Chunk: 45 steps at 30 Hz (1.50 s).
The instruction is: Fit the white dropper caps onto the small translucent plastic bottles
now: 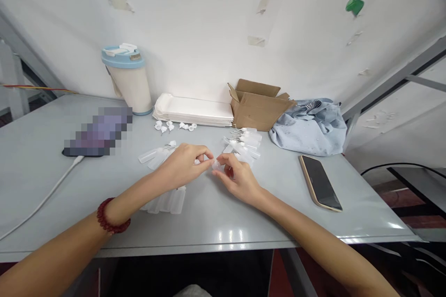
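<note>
My right hand (242, 180) is closed around a small translucent plastic bottle (217, 165), mostly hidden by the fingers. At the bottle's end, my left hand (188, 162) has thumb and fingertips pinched together; a small white bit shows by these fingers, but what they grip is too small to tell. Behind the right hand lies a pile of similar bottles with white needle tips (249, 141). More bottles (149, 155) lie beyond the left wrist, and a row of them (177, 200) sits under the left forearm. Several loose white needle caps (169, 126) are scattered farther back.
At the back stand a blue-lidded cup (130, 83), a stack of white packets (198, 110) and an open cardboard box (259, 109). Bluish cloth (310, 127) and a phone (320, 182) are at right. A charging phone (99, 132) with white cable (52, 190) lies left.
</note>
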{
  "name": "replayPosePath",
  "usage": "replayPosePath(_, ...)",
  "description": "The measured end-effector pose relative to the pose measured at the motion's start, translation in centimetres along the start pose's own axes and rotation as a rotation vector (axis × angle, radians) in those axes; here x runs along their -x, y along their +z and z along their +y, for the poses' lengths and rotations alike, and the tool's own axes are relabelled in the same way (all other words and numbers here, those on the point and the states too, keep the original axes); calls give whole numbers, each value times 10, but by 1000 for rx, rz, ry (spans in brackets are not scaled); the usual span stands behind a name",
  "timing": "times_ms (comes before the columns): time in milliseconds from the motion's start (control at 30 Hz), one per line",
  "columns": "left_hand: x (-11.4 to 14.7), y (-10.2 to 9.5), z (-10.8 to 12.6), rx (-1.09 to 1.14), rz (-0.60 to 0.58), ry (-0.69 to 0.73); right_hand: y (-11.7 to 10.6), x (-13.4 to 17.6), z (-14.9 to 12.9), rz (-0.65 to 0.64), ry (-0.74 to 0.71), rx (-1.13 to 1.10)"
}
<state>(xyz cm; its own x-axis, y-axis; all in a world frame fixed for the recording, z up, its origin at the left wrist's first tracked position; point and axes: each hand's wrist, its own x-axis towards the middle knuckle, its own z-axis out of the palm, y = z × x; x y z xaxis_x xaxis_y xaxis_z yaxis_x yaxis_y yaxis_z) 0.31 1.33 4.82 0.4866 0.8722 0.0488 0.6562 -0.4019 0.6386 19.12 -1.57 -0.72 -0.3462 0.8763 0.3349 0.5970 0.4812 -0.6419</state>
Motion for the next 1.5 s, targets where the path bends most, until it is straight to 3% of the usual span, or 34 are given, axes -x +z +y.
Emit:
replayPosePath(500, 1, -1, 3, 100, -66, -9, 0, 2, 1, 17, -69, 57)
replayPosePath(700, 2, -1, 3, 137, -80, -9, 0, 1, 2, 37, -166, 99)
replayPosePath(1167, 2, 3, -2, 208, -107, -108, 0, 2, 2, 78, -186, 123)
replayPosePath(1500, 1, 4, -1, 195, -125, -87, 2, 2, 3, 66, -193, 123)
